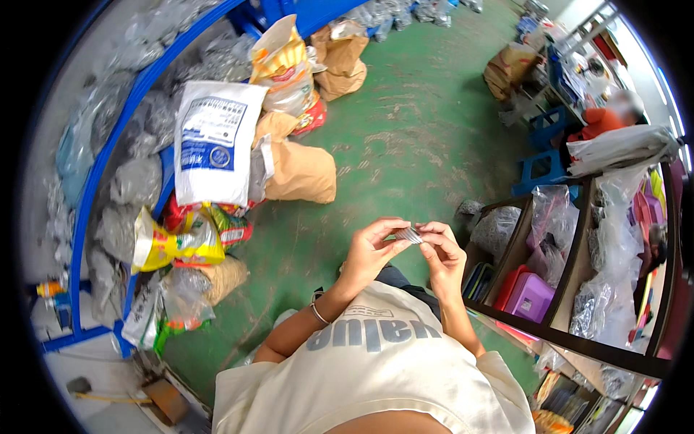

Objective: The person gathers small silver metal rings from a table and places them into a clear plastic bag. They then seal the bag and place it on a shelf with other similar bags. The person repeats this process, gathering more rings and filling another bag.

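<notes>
Silvery ribbed piece point(409, 235), small and slender, sits pinched in the narrow grip of the left hand point(370, 247), its far end at the right hand's point(444, 257) closely spaced fingertips, whose hold I cannot tell, above scuffed green floor point(405, 152), a creased brown-paper sack point(302, 173) leftward.

Grey piece point(410, 235), too small for identification

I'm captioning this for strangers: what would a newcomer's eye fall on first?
Probably the big white sack with blue print, upper left. Near the centre, the left hand and right hand hold a small silvery piece. At right, a purple basket stands out in the dark-edged shelf.
</notes>
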Demonstrator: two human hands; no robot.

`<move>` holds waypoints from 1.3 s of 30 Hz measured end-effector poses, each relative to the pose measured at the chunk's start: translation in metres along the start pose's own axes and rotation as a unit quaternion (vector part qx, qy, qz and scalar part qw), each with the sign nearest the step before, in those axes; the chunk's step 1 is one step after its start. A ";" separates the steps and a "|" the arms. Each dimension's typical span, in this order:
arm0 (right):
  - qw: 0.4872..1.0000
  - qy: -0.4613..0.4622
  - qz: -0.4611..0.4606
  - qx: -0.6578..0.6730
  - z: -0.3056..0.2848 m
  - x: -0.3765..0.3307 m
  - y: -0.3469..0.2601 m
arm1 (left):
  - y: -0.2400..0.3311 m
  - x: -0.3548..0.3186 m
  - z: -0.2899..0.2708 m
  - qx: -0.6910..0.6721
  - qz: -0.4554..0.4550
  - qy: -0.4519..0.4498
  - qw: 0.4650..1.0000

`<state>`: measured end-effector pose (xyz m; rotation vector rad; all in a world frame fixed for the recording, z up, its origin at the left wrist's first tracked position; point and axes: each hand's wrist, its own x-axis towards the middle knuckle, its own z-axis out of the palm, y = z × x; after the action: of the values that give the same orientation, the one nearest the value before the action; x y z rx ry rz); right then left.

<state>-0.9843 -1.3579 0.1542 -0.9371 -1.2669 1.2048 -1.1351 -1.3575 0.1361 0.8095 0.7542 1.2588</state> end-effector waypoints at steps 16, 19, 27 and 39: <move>0.972 0.137 0.164 0.097 -0.151 0.200 0.065 | -0.058 0.289 0.065 0.259 0.062 -0.149 0.952; 0.969 0.139 0.167 0.116 -0.203 0.262 0.068 | -0.059 0.369 0.102 0.245 0.017 -0.184 0.952; 0.961 0.221 0.155 0.061 -0.331 0.404 0.080 | -0.104 0.560 0.189 0.275 -0.017 -0.240 0.931; 0.910 0.388 0.143 0.034 -0.581 0.639 0.141 | -0.230 0.941 0.367 0.166 -0.050 -0.304 0.937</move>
<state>-0.4862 -0.6441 0.0662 -1.4006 -0.4549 0.9223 -0.5632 -0.4951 0.0862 1.3395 0.4929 0.7253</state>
